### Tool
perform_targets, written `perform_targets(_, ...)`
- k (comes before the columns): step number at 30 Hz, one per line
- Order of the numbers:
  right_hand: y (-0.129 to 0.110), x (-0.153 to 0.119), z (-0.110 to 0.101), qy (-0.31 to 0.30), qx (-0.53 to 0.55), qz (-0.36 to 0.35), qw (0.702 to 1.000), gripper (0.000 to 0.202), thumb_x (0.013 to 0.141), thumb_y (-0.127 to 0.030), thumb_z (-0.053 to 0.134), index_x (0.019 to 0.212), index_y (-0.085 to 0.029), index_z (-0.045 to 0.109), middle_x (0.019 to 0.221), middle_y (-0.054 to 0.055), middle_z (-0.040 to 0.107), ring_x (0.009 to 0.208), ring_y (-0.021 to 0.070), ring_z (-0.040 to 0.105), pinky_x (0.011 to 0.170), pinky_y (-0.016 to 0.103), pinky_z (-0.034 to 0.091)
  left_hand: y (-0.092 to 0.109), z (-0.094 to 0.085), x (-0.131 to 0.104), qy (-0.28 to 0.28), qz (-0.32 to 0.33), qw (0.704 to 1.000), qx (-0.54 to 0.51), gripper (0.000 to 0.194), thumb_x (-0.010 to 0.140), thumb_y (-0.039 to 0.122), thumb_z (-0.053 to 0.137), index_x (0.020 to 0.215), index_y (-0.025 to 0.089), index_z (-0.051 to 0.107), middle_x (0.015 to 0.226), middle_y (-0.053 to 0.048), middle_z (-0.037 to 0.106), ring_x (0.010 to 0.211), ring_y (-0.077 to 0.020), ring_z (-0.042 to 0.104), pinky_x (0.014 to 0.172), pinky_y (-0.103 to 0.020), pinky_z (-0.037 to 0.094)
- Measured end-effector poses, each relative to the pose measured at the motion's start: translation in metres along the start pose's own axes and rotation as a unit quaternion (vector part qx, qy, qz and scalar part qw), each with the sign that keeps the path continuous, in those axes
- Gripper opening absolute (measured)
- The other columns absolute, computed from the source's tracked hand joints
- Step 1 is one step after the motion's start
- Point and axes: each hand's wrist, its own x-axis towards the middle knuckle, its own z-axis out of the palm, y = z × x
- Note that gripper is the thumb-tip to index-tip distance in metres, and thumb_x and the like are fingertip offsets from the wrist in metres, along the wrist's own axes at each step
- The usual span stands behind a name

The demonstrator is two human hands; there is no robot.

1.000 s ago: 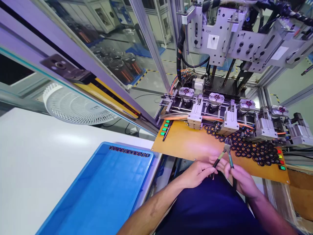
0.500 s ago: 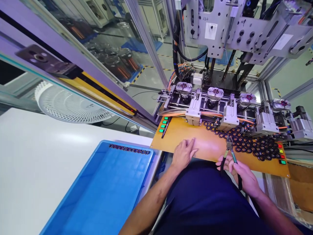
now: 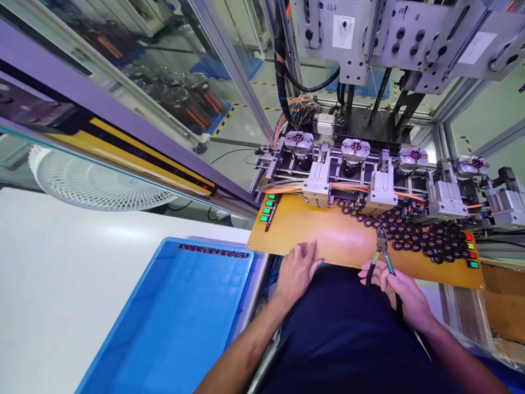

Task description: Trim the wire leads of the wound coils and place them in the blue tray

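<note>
My right hand (image 3: pixel 394 284) grips a pair of cutting pliers (image 3: pixel 381 244) by its dark-and-green handles, jaws pointing away from me. Just beyond the jaws, many small black ring-shaped parts (image 3: pixel 422 241) lie crowded on the orange-brown work plate (image 3: pixel 287 235). My left hand (image 3: pixel 297 269) is at the plate's near edge with its index finger stretched out and nothing held. Behind the plate, a machine carries a row of round metal fixtures (image 3: pixel 355 148), each with a dark ring part on top.
To the left, a blue tray (image 3: pixel 164 317) on a white table (image 3: pixel 82 246) has a row of small dark parts (image 3: pixel 213 250) along its far edge. A white fan (image 3: pixel 98 180) stands behind the table. Green buttons (image 3: pixel 266 210) and a pen (image 3: pixel 271 214) are at the plate's left end.
The view has shifted slightly. My left hand has drawn back a little towards the plate's near edge. The right hand still holds the pliers in nearly the same place.
</note>
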Motion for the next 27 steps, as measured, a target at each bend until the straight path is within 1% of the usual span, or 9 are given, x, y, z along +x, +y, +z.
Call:
perform_targets(4,-0.004,0.007,0.003,-0.017,-0.020,0.005,1.000,0.038,0.096,-0.046,0.050,0.073,-0.017,0.058,0.128,0.011,0.058,0.114,0.0288,0.057,0.104,0.048,0.044,-0.016,0.016,-0.060,0.016,-0.018,0.999,-0.027,0.041,0.096,0.038,0.046,0.132,0.021,0.057,0.104,-0.014,0.061,0.083,-0.0232,0.062,0.074,-0.037,0.053)
perform_targets(6,-0.006,0.011,0.006,-0.021,-0.046,0.010,0.999,0.041,0.096,-0.049,0.049,0.072,-0.017,0.057,0.126,0.012,0.059,0.111,0.0287,0.058,0.104,0.048,0.044,-0.022,0.029,-0.081,0.021,-0.032,0.998,-0.047,0.032,0.097,0.033,0.044,0.118,0.021,0.066,0.104,-0.012,0.063,0.078,-0.0203,0.063,0.072,-0.036,0.054)
perform_targets(9,-0.009,0.016,0.011,-0.043,-0.082,0.006,0.996,0.043,0.096,-0.051,0.048,0.071,-0.017,0.057,0.125,0.013,0.059,0.110,0.0294,0.058,0.102,0.048,0.044,-0.027,0.051,-0.091,0.030,-0.057,0.995,-0.082,0.030,0.097,0.026,0.043,0.089,0.018,0.071,0.106,-0.010,0.066,0.076,-0.0171,0.064,0.070,-0.033,0.055)
perform_targets(10,-0.010,0.017,0.013,-0.053,-0.089,0.004,0.995,0.042,0.096,-0.050,0.048,0.072,-0.017,0.057,0.126,0.013,0.059,0.111,0.0295,0.058,0.101,0.048,0.046,-0.028,0.057,-0.090,0.034,-0.065,0.993,-0.096,0.029,0.096,0.024,0.045,0.085,0.017,0.071,0.107,-0.010,0.067,0.078,-0.0167,0.065,0.071,-0.033,0.055)
perform_targets(13,-0.010,0.019,0.015,-0.071,-0.108,0.004,0.992,0.038,0.097,-0.048,0.048,0.076,-0.018,0.057,0.126,0.013,0.059,0.110,0.0292,0.059,0.097,0.046,0.048,-0.029,0.066,-0.081,0.052,-0.081,0.986,-0.134,0.019,0.094,0.024,0.053,0.091,0.015,0.068,0.103,-0.007,0.068,0.086,-0.0167,0.066,0.075,-0.034,0.055)
perform_targets(18,-0.012,0.020,0.014,-0.074,-0.150,-0.008,0.986,0.038,0.095,-0.050,0.051,0.077,-0.018,0.059,0.126,0.013,0.060,0.113,0.0300,0.058,0.102,0.046,0.044,-0.034,0.060,-0.075,0.084,-0.113,0.975,-0.170,0.027,0.091,0.035,0.058,0.075,0.017,0.070,0.082,-0.007,0.071,0.077,-0.0191,0.068,0.074,-0.035,0.053)
perform_targets(22,-0.012,0.019,0.015,-0.083,-0.137,-0.012,0.987,0.031,0.095,-0.048,0.052,0.088,-0.019,0.061,0.129,0.013,0.058,0.116,0.0294,0.056,0.105,0.047,0.043,-0.037,0.051,-0.075,0.121,-0.129,0.966,-0.189,0.030,0.094,0.038,0.051,0.086,0.018,0.071,0.085,-0.007,0.072,0.076,-0.0186,0.069,0.071,-0.033,0.055)
perform_targets(25,-0.012,0.017,0.018,-0.100,-0.093,-0.009,0.991,0.028,0.095,-0.048,0.053,0.100,-0.021,0.060,0.136,0.012,0.053,0.123,0.0291,0.052,0.107,0.049,0.041,-0.040,0.037,-0.073,0.160,-0.129,0.958,-0.201,0.038,0.093,0.041,0.052,0.066,0.018,0.066,0.079,-0.007,0.071,0.069,-0.0176,0.069,0.064,-0.030,0.055)
perform_targets(27,-0.012,0.016,0.022,-0.109,-0.081,-0.008,0.991,0.033,0.094,-0.049,0.053,0.113,-0.022,0.057,0.137,0.013,0.051,0.125,0.0293,0.050,0.108,0.050,0.040,-0.040,0.023,-0.070,0.190,-0.128,0.951,-0.207,0.040,0.090,0.042,0.058,0.058,0.018,0.062,0.073,-0.006,0.069,0.066,-0.0177,0.067,0.062,-0.030,0.054)
